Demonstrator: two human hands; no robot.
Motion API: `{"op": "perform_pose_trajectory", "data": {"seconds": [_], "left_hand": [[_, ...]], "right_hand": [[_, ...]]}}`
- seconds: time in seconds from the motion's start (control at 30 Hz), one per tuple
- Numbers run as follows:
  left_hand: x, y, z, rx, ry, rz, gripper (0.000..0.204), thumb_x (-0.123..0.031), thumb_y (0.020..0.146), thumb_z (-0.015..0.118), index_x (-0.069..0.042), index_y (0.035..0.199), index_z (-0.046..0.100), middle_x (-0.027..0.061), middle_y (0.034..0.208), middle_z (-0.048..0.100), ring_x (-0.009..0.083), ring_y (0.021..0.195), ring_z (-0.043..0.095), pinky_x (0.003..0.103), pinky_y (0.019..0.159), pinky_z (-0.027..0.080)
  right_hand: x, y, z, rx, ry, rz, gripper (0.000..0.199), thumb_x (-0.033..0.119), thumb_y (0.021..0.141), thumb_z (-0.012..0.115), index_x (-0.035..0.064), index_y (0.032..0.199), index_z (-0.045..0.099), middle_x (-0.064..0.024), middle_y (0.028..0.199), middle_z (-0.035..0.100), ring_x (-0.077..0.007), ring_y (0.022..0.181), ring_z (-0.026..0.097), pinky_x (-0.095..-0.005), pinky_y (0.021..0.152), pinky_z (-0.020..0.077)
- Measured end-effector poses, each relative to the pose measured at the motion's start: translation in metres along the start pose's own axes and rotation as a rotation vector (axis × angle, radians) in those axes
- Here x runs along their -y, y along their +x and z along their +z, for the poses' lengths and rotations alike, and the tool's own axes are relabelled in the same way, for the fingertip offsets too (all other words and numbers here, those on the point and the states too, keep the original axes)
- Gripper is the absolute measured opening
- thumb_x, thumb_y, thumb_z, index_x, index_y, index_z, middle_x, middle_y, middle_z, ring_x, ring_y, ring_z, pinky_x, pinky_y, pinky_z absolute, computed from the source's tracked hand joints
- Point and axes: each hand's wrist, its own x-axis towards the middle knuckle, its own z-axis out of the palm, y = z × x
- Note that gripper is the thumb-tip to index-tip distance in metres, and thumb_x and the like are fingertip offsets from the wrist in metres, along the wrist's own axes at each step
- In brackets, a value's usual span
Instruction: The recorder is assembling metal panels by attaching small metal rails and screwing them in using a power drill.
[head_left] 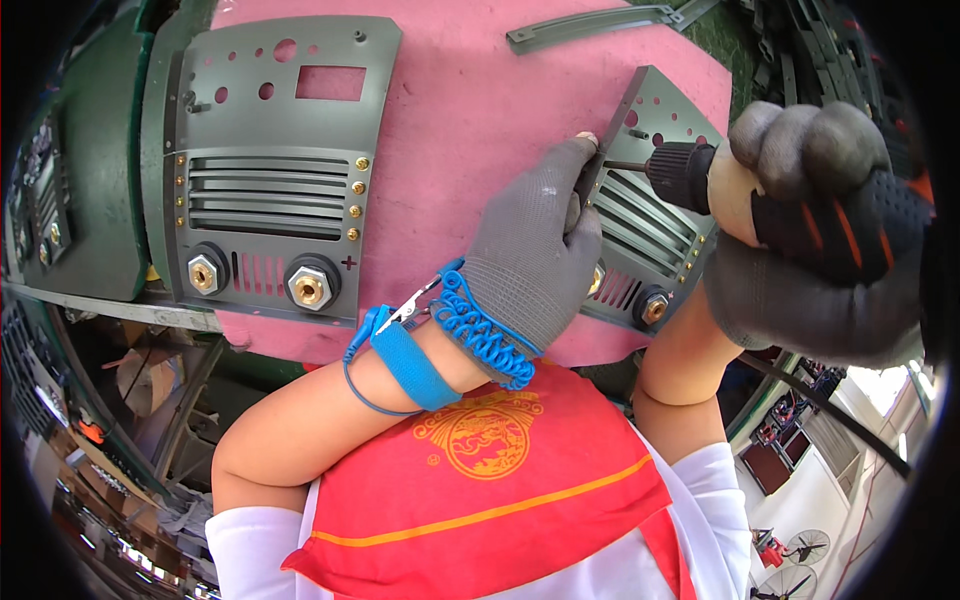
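Observation:
My left hand [540,225], in a grey glove with a bare fingertip showing, is closed on the left edge of a dark grey metal panel [655,150]. This panel stands tilted and has round holes, slots, brass screws and a round brass-and-steel connector near its bottom. My right hand [810,150], gloved too, is wrapped round a cordless drill [685,175] with a black chuck. Its thin bit points left and reaches the panel's edge beside my left fingers; whether it sits in a screw is hidden. A similar panel [265,130] with two connectors lies to the left.
A pink mat [460,90] covers the bench under the panels. At the top lies a narrow grey metal strip [590,25], and more dark metal parts [815,50] are piled at the upper right. A blue coiled cord [480,330] hangs from my left wrist strap.

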Motion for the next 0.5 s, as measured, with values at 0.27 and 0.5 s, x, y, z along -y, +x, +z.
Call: {"op": "perform_pose_trajectory", "data": {"seconds": [0.27, 0.5], "left_hand": [[-0.003, 0.003, -0.003, -0.013, 0.046, 0.010, 0.048, -0.002, 0.081, 0.058, 0.001, 0.128, 0.050, 0.0065, 0.061, 0.038, 0.0144, 0.055, 0.042, 0.031, 0.054, 0.039], [-0.032, -0.003, -0.030, 0.113, -0.204, -0.220, 0.037, -0.009, 0.086, 0.058, -0.003, 0.123, 0.055, 0.0022, 0.072, 0.049, 0.0112, 0.058, 0.047, 0.026, 0.057, 0.042]], "right_hand": [[0.012, 0.006, 0.015, 0.020, 0.005, -0.032, 0.064, 0.059, 0.088, 0.038, -0.0030, 0.086, 0.053, -0.0112, 0.071, 0.048, -0.0197, 0.058, 0.042, -0.0365, 0.060, 0.0369], [0.075, -0.021, -0.003, -0.540, 0.130, -0.190, 0.043, 0.045, 0.079, 0.058, 0.0030, 0.073, 0.048, -0.0054, 0.065, 0.045, -0.0152, 0.056, 0.039, -0.0267, 0.049, 0.0306]]}}
